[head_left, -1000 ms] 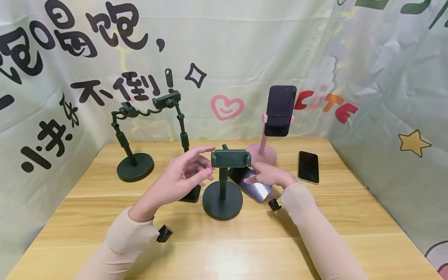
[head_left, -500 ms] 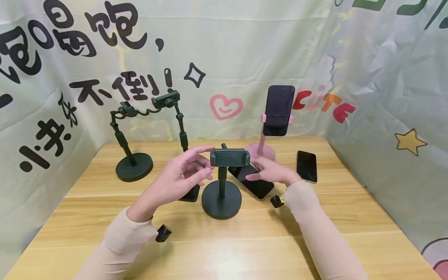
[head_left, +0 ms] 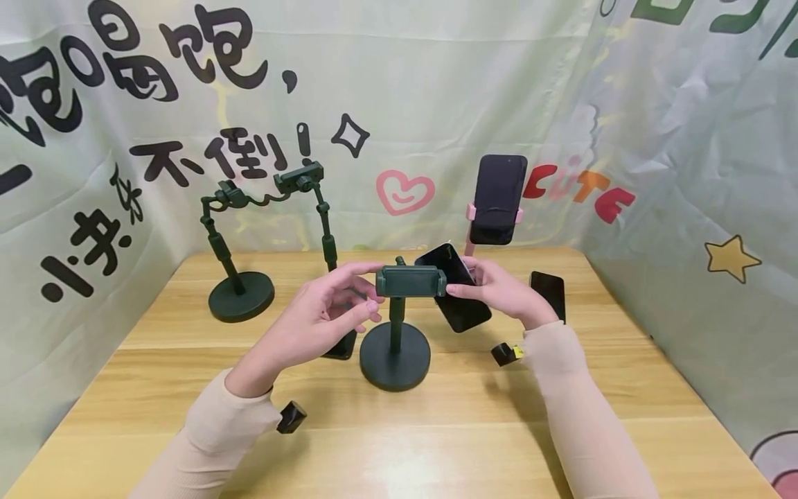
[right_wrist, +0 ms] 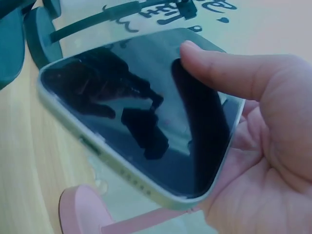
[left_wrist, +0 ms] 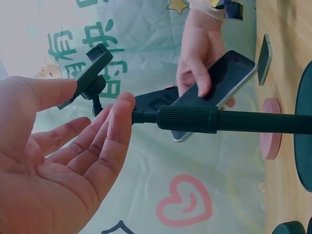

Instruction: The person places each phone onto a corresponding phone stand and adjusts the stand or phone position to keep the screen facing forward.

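Phone (head_left: 455, 272) in grip of right hand (head_left: 499, 287), edge hidden behind nearest holder (head_left: 411, 282); left hand (head_left: 312, 315) relaxed.

Forward-down head view, close wrist views sharing held phone (right_wrist: 146, 114)

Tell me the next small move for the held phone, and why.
I'd probably turn the phone sideways to match the nearest green clamp: the right hand holds it aslant above the table, while that clamp lies sideways, holds no phone, and has the left hand beside it.
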The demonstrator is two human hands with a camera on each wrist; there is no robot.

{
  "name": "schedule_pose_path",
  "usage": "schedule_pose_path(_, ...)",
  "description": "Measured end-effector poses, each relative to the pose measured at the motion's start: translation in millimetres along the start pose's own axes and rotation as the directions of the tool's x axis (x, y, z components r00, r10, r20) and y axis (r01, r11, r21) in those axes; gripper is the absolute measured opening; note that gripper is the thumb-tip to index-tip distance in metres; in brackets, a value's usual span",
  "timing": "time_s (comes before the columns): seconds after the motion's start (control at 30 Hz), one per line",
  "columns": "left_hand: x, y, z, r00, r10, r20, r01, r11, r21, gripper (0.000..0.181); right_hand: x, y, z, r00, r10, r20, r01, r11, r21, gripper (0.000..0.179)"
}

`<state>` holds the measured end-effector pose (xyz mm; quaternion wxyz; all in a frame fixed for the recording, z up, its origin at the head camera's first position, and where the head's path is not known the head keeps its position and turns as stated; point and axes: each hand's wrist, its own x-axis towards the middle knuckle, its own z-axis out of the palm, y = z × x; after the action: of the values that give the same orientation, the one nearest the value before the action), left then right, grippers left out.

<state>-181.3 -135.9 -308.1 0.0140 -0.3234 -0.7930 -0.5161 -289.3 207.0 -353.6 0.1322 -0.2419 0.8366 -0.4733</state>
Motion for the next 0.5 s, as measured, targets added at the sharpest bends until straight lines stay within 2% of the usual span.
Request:
schedule_pose_path(0.13, 1.5, 1.9, 2.4, 1.000, 0.013, 0.005, -0.013, 0.999, -0.031, 0.051, -3.9, -3, -2, 0.995, -0.094, -0.016, 0.096, 0.986, 0.139, 0.038)
schedule_pose_path(0.23, 0.3, 3.5, 3.0, 1.000, 0.015, 0.001, -0.015, 0.999, -0.044, 0.052, -6.7, -7, -3, 0.987, -0.145, -0.070, 0.155, 0.971, 0.183, 0.035)
schedule_pose_path(0.33, -1.6, 5.3, 2.3, 1.000, 0.016, -0.008, -0.016, 0.999, -0.049, 0.053, -8.1, -13, -2, 0.977, -0.161, -0.138, 0.189, 0.955, 0.229, 0.039)
schedule_pose_path(0.5, 1.4, 10.0, 1.7, 0.999, 0.026, -0.018, -0.027, 0.998, -0.058, 0.054, -12.0, -30, -1, 0.947, -0.182, -0.264, 0.254, 0.928, 0.274, 0.042)
